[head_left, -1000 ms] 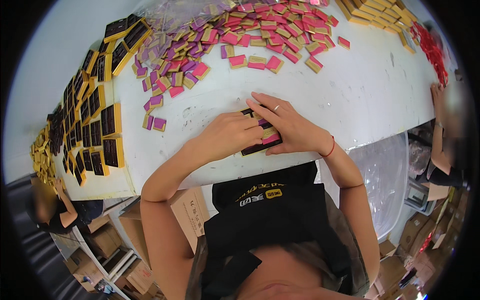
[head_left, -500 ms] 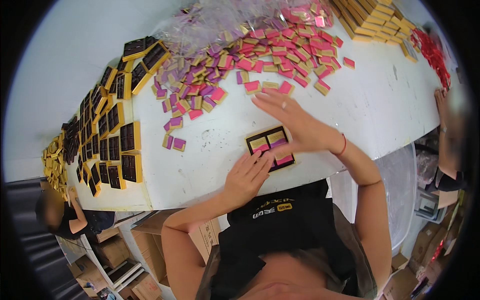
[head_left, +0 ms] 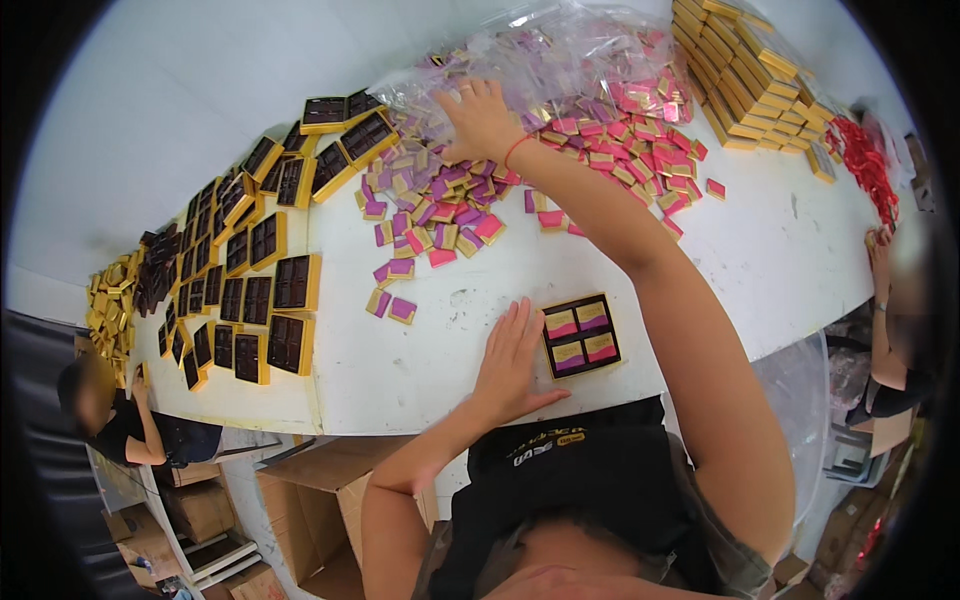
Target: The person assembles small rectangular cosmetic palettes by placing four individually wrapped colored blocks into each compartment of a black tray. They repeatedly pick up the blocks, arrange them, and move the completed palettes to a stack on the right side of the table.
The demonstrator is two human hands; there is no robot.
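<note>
Gold-edged box (head_left: 581,336) sits open on the white table (head_left: 420,370), slightly tilted in its lie, with a wrapped piece in each of its four dark compartments: pink and gold at upper left and lower right, purple and gold at upper right and lower left. The person's left hand (head_left: 514,358) lies palm down just beside the box's left side, fingers long and nearly together, thumb stretched out below the box's lower left corner; it grips nothing that shows, and whether a fingertip touches the box cannot be told. The right hand (head_left: 482,120) is well apart from it, reached far across the table with fingers spread wide, over the clear plastic bag (head_left: 590,50) that lies on the heap of wrapped pieces (head_left: 645,165). Nothing shows in its grasp, though its underside is hidden and contact with the plastic cannot be told. The near table edge runs close below the box, with the black apron (head_left: 590,478) just beyond it. Leftward, a stretch of bare tabletop separates the left hand from the rows of dark-lined boxes (head_left: 290,342). Rightward, past the right forearm, broad bare tabletop reaches toward the stacked gold boxes (head_left: 745,90) and red strands (head_left: 866,165) at the far end.
</note>
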